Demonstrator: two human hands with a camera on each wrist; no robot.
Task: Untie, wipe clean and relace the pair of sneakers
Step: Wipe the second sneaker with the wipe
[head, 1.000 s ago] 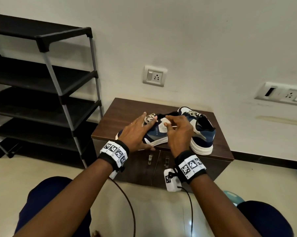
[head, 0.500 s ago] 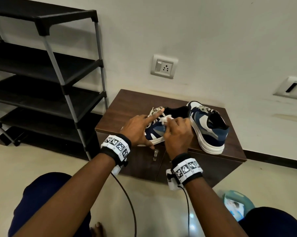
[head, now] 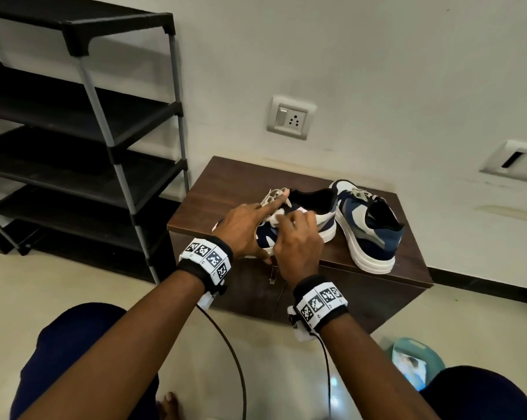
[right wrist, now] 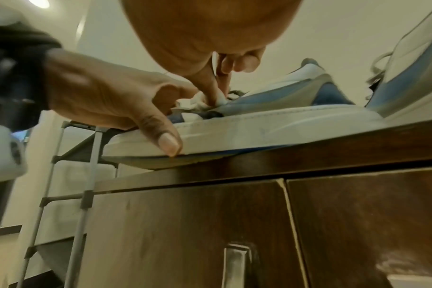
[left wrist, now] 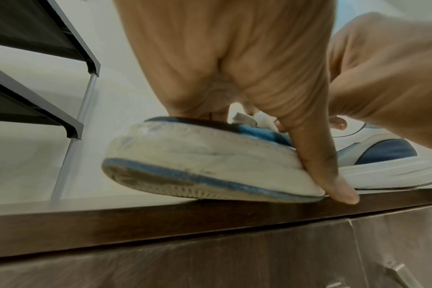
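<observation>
Sneakers, two, on bench [head: 235, 183]: near sneaker [head: 316, 207] held by left hand [head: 244, 228], thumb on sole; right hand [head: 298, 241] pinches white wipe [head: 278, 214]. Second sneaker [head: 368, 228] at 3 o'clock.

Low dark-wood cabinet [head: 241, 180], centre of the head view, against the wall.
Two sneakers sit on top: near sneaker [head: 322, 219] at the front edge, toe overhanging it; second sneaker [head: 368, 228] just right of it, heel toward the camera.
</observation>
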